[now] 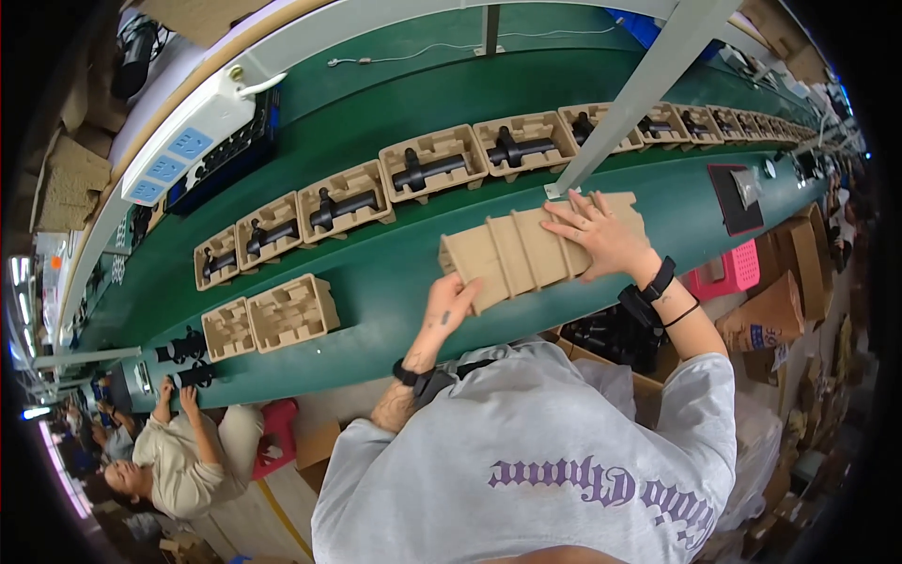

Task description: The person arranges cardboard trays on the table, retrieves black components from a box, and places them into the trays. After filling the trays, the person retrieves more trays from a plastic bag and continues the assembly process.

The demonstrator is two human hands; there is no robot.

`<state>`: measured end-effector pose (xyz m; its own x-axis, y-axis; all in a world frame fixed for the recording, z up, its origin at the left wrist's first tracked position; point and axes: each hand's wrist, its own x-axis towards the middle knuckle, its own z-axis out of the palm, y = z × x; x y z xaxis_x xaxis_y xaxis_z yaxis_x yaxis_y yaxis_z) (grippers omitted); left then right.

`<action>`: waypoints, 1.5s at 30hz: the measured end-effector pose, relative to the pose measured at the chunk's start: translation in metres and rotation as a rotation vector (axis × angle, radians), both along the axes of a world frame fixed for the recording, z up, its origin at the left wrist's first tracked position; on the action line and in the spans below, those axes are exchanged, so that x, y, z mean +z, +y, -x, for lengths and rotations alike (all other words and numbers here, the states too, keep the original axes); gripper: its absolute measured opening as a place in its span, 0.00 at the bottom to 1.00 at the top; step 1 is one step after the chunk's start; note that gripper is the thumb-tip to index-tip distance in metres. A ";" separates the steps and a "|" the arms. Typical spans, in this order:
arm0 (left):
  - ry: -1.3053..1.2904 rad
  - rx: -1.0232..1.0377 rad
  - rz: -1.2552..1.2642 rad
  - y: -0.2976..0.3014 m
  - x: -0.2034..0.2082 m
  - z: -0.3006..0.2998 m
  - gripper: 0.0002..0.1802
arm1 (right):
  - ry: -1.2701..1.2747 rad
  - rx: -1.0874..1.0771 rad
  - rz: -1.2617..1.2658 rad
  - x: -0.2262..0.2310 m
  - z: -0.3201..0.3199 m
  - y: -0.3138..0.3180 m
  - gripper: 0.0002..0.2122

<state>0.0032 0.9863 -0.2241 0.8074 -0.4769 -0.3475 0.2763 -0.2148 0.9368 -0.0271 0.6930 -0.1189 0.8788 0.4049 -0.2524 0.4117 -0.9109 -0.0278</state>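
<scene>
A stack of nested brown moulded-pulp trays [526,252] lies on its side on the green bench in front of me. My left hand [453,303] grips its left end at the near edge, thumb on the outside and the other fingers partly hidden. Across the right part of the stack, my right hand [598,233] rests with its fingers spread wide over the ribbed top. Beyond the stack runs a row of similar trays, each with a black tubular part [434,171] in it.
Two trays without black parts [293,315] stand at the left. There, a seated person [193,451] touches black parts [193,374] on the bench. A grey metal post [639,99] rises beyond my right hand. A dark red-edged mat [735,199] lies right; a power strip [188,141] hangs upper left.
</scene>
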 end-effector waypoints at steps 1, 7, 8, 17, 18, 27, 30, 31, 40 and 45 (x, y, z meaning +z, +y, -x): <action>0.038 0.034 0.005 0.005 0.003 0.000 0.10 | -0.027 0.009 -0.079 -0.004 -0.001 -0.001 0.49; -0.118 0.591 0.119 0.059 0.012 -0.002 0.07 | -0.034 -0.087 -0.217 -0.015 0.004 -0.026 0.42; -0.145 0.651 0.165 0.056 0.035 0.003 0.08 | -0.033 -0.080 -0.224 -0.017 0.005 -0.027 0.42; -0.600 0.095 -1.022 0.026 -0.051 -0.031 0.11 | -0.029 -0.021 -0.333 -0.016 -0.007 -0.017 0.49; -0.603 0.098 -1.023 0.025 -0.058 -0.032 0.11 | -0.032 -0.019 -0.333 -0.012 -0.008 -0.021 0.49; 0.096 0.167 -0.070 -0.045 0.012 -0.015 0.19 | -0.040 0.084 -0.294 -0.016 -0.024 0.021 0.54; 0.164 0.172 0.202 -0.067 -0.004 -0.019 0.20 | 0.010 0.108 -0.206 -0.027 -0.039 0.037 0.54; 0.164 0.177 0.201 -0.069 -0.006 -0.022 0.20 | 0.009 0.103 -0.232 -0.030 -0.045 0.038 0.54; 0.022 0.342 0.280 -0.033 0.047 0.010 0.16 | -0.012 0.102 -0.338 -0.006 -0.025 0.021 0.51; -0.175 0.241 0.010 0.008 0.136 0.027 0.15 | 0.016 0.104 -0.232 -0.016 -0.020 0.021 0.52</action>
